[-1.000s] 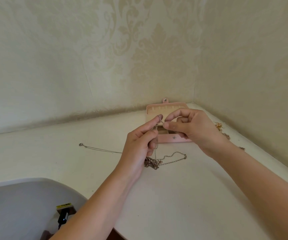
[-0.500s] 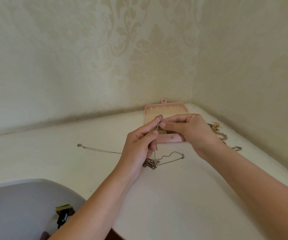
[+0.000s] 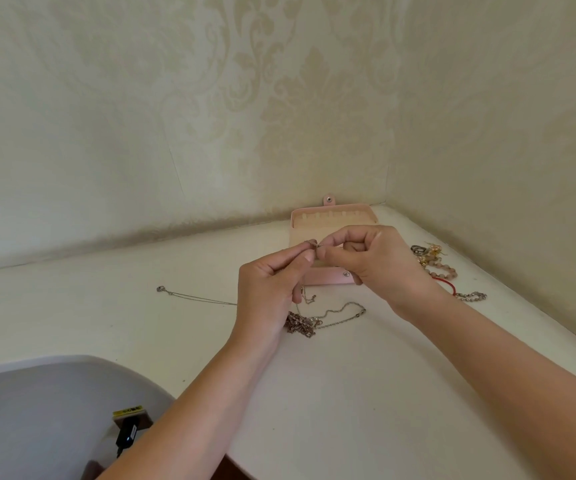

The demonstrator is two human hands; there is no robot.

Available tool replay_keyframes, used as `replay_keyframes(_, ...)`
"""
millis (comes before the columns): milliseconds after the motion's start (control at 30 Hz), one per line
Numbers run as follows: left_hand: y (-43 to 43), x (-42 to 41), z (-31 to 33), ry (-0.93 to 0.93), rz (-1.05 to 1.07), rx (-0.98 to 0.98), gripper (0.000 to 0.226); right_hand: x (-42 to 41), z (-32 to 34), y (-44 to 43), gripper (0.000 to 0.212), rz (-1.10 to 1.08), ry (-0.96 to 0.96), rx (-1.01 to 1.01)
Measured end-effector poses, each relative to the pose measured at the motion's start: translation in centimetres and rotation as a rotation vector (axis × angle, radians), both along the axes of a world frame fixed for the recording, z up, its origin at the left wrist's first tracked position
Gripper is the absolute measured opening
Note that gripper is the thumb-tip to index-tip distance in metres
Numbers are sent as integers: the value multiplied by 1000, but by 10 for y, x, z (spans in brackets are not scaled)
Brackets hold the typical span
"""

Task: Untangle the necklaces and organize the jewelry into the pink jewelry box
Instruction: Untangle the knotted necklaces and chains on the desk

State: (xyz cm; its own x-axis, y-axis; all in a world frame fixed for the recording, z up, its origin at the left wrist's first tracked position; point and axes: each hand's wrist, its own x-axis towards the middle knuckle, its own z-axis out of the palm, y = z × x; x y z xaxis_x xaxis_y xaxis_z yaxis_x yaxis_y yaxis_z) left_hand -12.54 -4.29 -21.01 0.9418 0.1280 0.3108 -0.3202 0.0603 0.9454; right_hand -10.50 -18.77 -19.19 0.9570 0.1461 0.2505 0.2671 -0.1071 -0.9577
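Observation:
The pink jewelry box (image 3: 331, 216) lies open at the back of the white table (image 3: 331, 393), near the wall corner. My left hand (image 3: 269, 292) and my right hand (image 3: 366, 261) are raised just in front of it, fingertips together. Both pinch the end of a thin chain necklace (image 3: 309, 299) that hangs down between them. Its lower part runs into a tangled clump of chains (image 3: 302, 323) on the table below my left hand. One silver chain (image 3: 189, 296) trails left from the clump, another (image 3: 345, 315) loops to the right.
A pile of other jewelry (image 3: 432, 259) lies at the right by the wall: rings, gold pieces, a pink bead bracelet, a red cord and a silver chain bracelet (image 3: 472, 296). A grey rounded surface (image 3: 37, 417) with a small black device (image 3: 127, 433) fills the lower left.
Both hands have shifted slightly, the right hand lifting off the jewelry pile side, which now shows more. The pinch on the chain end stays; the clump has not moved.

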Motion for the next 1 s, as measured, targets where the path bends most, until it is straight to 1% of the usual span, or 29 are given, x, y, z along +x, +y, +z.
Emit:
replay_keyframes(267, -1, -2, -1, -14, 32, 116, 16, 1, -1, 1, 13, -3, -13, -8)
replay_keyframes(400, 1, 0, -1, 47, -14, 73, 23, 1, 2, -3, 7, 20, -8, -24)
replay_keyframes(467, 0, 0, 0, 79, -72, 68, 19, 1, 4, -7, 8, 40, -18, -56)
replay_keyframes(600, 0, 1, -2, 149, -135, 47, 22, 0, 10, -13, 7, 93, -13, -184)
replay_keyframes(700, 1, 0, -1, 123, -124, 18, 15, 1, 12, -16, 6, 96, -10, -195)
replay_keyframes(1000, 1, -2, 1, 16, -72, 52, 14, 0, 9, -13, 10, 92, -23, -223)
